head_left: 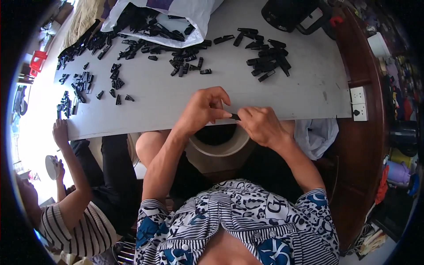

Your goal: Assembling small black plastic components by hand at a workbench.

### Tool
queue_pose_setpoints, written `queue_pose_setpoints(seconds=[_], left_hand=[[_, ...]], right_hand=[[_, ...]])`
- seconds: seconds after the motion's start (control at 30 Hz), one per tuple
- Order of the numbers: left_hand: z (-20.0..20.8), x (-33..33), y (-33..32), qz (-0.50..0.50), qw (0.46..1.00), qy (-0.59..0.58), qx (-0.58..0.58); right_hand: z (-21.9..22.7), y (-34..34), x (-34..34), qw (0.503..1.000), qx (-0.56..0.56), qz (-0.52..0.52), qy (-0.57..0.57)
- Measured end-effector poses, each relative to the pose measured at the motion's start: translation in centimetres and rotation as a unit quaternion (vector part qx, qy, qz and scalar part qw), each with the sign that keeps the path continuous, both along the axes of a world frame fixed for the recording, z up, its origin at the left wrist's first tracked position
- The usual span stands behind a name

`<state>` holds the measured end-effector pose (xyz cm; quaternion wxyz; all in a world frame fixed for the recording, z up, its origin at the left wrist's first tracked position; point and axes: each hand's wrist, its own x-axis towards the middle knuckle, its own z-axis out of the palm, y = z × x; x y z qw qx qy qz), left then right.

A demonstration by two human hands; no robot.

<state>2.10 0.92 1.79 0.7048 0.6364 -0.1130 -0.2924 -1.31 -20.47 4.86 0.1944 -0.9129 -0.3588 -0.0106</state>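
while both my hands, left hand (204,110) and right hand (260,126), pinch one small black plastic piece (235,116) at the near table (176,99) edge, i judge a slip could drop it into the white bucket (218,145) below.

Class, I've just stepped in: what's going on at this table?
A person seated at a grey table pinches one small black plastic part between the left hand and right hand, above a white bucket. Loose black parts lie scattered on the table, more spilling from a white plastic bag. A second person in a striped top sits at the left.
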Motion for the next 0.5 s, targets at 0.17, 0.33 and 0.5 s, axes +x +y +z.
queue_pose_setpoints(seconds=[0.17,0.33,0.5], left_hand=[[0.3,0.9,-0.8,0.207,0.883,-0.317,0.277],[-0.7,2.4,-2.0,0.225,0.765,-0.413,0.44],[-1.4,2.1,-1.5,0.197,0.763,-0.416,0.453]], right_hand=[[-2.3,-0.2,-3.5,1.0,0.028,-0.002,-0.008],[-8.2,0.7,-5.9,0.99,-0.107,-0.064,0.069],[-5.0,-0.1,-4.0,0.993,-0.011,-0.065,0.099]])
